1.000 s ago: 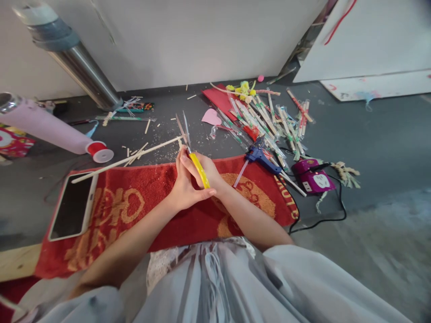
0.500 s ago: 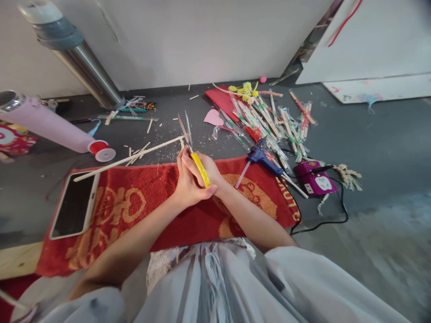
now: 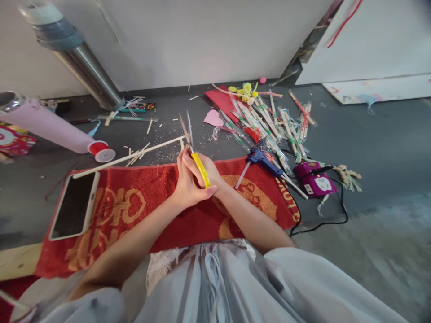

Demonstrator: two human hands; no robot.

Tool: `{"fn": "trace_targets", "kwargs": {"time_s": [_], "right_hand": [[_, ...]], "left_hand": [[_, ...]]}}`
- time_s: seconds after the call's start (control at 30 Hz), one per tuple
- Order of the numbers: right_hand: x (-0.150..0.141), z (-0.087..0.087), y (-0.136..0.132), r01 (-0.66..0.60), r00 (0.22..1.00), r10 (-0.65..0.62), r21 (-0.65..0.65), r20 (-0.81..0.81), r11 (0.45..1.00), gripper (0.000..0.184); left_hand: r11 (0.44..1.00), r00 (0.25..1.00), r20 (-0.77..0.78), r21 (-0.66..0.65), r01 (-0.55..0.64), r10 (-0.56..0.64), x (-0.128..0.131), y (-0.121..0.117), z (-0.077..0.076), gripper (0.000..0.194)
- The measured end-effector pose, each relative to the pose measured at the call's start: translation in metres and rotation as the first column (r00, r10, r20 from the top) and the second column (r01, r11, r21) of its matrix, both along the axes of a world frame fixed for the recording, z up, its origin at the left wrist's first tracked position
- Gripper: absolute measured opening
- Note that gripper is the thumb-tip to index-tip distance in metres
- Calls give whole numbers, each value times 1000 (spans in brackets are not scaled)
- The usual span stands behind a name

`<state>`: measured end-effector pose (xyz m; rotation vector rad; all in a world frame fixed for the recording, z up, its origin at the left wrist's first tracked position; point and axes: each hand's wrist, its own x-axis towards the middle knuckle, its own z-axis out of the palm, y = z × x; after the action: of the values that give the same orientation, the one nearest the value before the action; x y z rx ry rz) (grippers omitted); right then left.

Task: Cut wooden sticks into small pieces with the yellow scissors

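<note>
Both my hands are closed together around a pair of scissors with yellow handles, above the near edge of the red towel. My left hand wraps the handles from the left, its thumb pointing right. From the other side my right hand presses against them; its fingers are partly hidden. The blades point away from me and stand slightly apart. A long pale wooden stick slants from above the phone up to the blades, its right end between them. A short pale piece hangs by my left fingertips, its kind unclear.
A red towel lies under my arms, with a phone on its left. A blue glue gun, a purple power socket and many wrapped sticks are at right. A pink tumbler and steel flask stand left.
</note>
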<state>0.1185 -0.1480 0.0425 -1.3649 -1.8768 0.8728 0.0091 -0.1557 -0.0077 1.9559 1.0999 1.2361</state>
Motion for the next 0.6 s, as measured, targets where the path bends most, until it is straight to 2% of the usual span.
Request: {"fn": "trace_targets", "kwargs": {"time_s": [0.13, 0.27, 0.37, 0.47, 0.53, 0.6], "right_hand": [[0, 7, 0, -40, 983, 5, -188, -184, 981, 55], [3, 19, 0, 15, 993, -42, -227, -115, 974, 51], [9, 25, 2, 110, 994, -105, -194, 39, 975, 49], [17, 22, 5, 213, 967, -199, -79, 160, 974, 54], [21, 17, 6, 252, 945, -249, 15, 210, 968, 59], [24, 12, 7, 256, 929, -267, 78, 257, 964, 63]], "left_hand": [[999, 999, 28, -33, 44, -43, -6, 0, 3, 122], [996, 997, -9, 47, 77, -77, -14, 0, 7, 115], [981, 997, -75, 190, 34, -20, -17, 0, 14, 97], [953, 989, -97, 293, -82, 115, -20, -2, 25, 63], [919, 974, -104, 366, -150, 201, -23, -2, 33, 39], [870, 953, -126, 454, -193, 277, -28, 1, 40, 24]]}}
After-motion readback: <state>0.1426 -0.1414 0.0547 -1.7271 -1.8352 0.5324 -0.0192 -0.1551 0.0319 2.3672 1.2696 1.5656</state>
